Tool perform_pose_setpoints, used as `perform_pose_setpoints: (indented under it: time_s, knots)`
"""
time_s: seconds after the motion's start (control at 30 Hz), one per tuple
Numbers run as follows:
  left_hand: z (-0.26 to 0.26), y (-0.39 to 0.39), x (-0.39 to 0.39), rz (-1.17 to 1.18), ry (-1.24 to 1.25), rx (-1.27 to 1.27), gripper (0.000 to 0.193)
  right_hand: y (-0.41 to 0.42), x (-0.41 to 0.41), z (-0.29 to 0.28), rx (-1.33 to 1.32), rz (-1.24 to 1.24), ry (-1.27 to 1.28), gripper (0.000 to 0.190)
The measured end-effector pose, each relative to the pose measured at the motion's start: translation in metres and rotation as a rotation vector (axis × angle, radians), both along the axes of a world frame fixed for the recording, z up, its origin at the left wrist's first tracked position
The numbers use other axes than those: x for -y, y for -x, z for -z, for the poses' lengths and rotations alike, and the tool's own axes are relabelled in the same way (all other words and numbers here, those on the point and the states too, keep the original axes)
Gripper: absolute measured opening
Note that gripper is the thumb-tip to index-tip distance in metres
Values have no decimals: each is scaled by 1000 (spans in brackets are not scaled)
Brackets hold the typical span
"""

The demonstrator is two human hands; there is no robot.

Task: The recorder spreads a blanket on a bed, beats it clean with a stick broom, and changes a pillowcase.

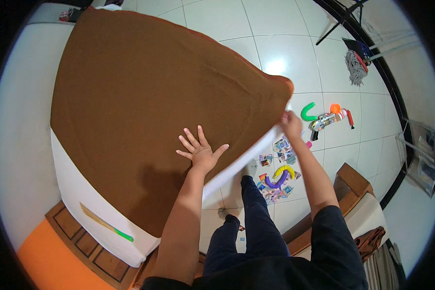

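Note:
A large brown blanket (141, 90) with a reddish-brown edge covers most of a bed with a white sheet (94, 174). My left hand (203, 154) lies over the lower middle of the blanket, palm down with its fingers spread. At the blanket's right corner, my right hand (290, 125) has its fingers closed on the edge; the fingertips are partly hidden. Near the bed's lower left, a thin tan stick-like thing with a green end (123, 235) rests on the white sheet.
On the tiled floor to the right lie a toy gun (322, 122), a green curved tube (307, 112), a yellow tube (283, 170), a purple tube (276, 183) and scattered cards (284, 148). A mop (356, 69) stands by the wall. Wooden furniture (351, 188) is at the lower right.

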State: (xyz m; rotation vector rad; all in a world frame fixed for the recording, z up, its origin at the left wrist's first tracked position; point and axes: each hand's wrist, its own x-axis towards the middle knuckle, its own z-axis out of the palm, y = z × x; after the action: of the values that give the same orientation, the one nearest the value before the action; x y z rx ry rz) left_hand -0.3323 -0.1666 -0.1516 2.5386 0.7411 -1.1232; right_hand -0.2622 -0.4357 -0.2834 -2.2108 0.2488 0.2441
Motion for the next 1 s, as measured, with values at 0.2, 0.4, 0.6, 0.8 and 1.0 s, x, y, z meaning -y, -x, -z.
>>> perform_pose_setpoints:
  time_s: [0.2,0.4,0.6,0.8,1.0]
  knots:
    - [8,1,5,49,-13,16,109,-3,19,1,-47,-202,220,14]
    - [10,-7,30,44,67,149,108,-52,84,49,-221,186,335,21]
    - [-2,41,3,217,-100,599,84,-22,-115,-112,450,-199,128,33]
    - [9,148,-1,193,208,838,64,67,-231,-156,635,-759,252,46]
    - [-32,301,-76,-448,44,1003,56,214,-254,-133,546,-1242,554,58]
